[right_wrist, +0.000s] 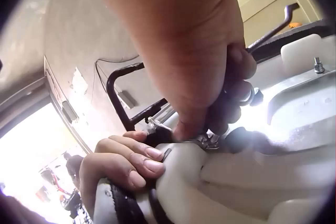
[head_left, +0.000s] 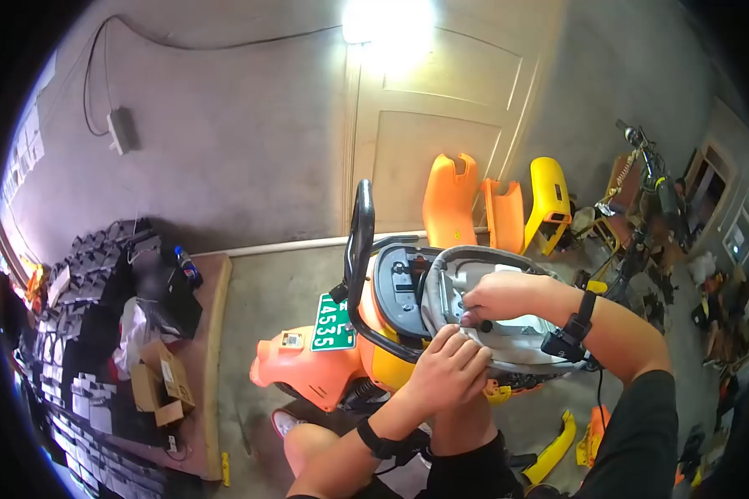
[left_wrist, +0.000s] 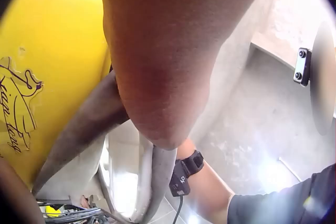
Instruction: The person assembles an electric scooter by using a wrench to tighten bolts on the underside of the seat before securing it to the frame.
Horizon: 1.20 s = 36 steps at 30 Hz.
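An upturned seat shell (head_left: 520, 334), grey-rimmed with a pale underside, lies over the orange and yellow scooter (head_left: 312, 366). My left hand (head_left: 451, 366) grips its near rim, fingers curled over the edge in the right wrist view. Just beyond it, my right hand (head_left: 499, 298) reaches down into the shell. Its thumb and curled fingers pinch at a small metal fitting (right_wrist: 209, 141) near the shell's end; the hand covers most of that fitting. Close by, a bolt with a nut (right_wrist: 318, 65) stands on a metal strip. The left wrist view shows yellow bodywork (left_wrist: 58, 29) beside the hand.
A black grab rail (head_left: 363, 241) rises behind the grey seat opening (head_left: 399, 287). Orange panels (head_left: 451, 200) and a yellow panel (head_left: 548, 195) lean by the door. Yellow trim (head_left: 553, 449) lies on the floor. At left, a low platform (head_left: 216, 333) holds stacked black parts and a carton (head_left: 160, 382).
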{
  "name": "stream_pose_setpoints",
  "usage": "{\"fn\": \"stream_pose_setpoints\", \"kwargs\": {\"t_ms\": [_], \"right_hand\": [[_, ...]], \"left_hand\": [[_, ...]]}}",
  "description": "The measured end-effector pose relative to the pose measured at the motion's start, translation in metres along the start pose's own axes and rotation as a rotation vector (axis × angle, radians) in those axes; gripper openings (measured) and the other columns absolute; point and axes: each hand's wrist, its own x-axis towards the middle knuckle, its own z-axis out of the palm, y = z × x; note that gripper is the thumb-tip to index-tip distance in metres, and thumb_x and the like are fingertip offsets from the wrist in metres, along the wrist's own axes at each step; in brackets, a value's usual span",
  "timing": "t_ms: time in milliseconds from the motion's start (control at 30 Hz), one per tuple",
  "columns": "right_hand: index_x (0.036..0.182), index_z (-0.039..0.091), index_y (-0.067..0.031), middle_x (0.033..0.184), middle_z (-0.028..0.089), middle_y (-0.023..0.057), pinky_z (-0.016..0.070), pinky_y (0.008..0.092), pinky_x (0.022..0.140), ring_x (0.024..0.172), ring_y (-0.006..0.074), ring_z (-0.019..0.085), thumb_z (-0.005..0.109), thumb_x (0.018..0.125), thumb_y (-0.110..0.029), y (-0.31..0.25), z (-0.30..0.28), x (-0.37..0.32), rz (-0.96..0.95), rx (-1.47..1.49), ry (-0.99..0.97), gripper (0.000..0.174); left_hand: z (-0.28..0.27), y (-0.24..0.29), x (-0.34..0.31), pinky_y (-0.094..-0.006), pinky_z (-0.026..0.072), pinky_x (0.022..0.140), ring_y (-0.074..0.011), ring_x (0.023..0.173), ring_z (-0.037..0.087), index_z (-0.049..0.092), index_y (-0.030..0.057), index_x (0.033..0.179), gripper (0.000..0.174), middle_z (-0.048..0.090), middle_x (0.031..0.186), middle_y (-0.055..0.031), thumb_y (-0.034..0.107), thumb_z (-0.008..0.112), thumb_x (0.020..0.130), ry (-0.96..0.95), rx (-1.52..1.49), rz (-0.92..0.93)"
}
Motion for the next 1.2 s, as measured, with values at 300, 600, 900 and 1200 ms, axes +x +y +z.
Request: {"fn": "stream_pose_setpoints", "kwargs": {"t_ms": [300,600,900,1200], "right_hand": [[0.097,0.073,-0.0031,0.087,0.074,0.0220,0.0570,0.0530,0.076,0.089,0.0432,0.073,0.063,0.101,-0.034,-0.008,-0.005,-0.010,-0.070,-0.038,0.176,0.033],[0.098,0.070,-0.0015,0.089,0.071,0.0203,0.0539,0.0485,0.076,0.085,0.0410,0.070,0.066,0.098,-0.027,-0.018,0.012,-0.149,0.250,0.234,0.476,0.026],[0.103,0.072,-0.0031,0.079,0.064,-0.0015,0.0465,0.0277,0.061,0.067,0.0094,0.059,0.065,0.103,-0.036,-0.024,0.232,-0.326,0.904,1.414,0.200,0.034],[0.101,0.076,0.0024,0.086,0.076,0.0132,0.0552,0.0416,0.067,0.073,0.0271,0.071,0.070,0.094,-0.041,-0.141,0.628,-0.394,1.169,0.970,-0.361,0.044]], "left_hand": [[-0.003,-0.001,0.004,-0.0505,0.0480,0.105,-0.0283,0.100,0.064,0.066,0.0081,0.105,0.031,0.064,0.099,-0.0080,0.020,0.076,0.079,-0.011,0.030,0.005],[-0.005,-0.003,0.005,-0.0546,0.0466,0.107,-0.0300,0.100,0.064,0.065,0.0076,0.104,0.033,0.065,0.100,-0.0088,0.019,0.076,0.075,-0.044,0.004,-0.021],[0.001,-0.003,0.003,-0.0584,0.0444,0.108,-0.0348,0.104,0.064,0.064,0.0029,0.108,0.030,0.065,0.103,-0.0138,0.015,0.070,0.082,-0.090,0.111,0.004],[0.005,-0.017,-0.012,-0.0591,0.0417,0.112,-0.0379,0.111,0.063,0.064,-0.0005,0.118,0.025,0.067,0.112,-0.0163,0.014,0.060,0.097,-0.100,0.243,0.073]]}}
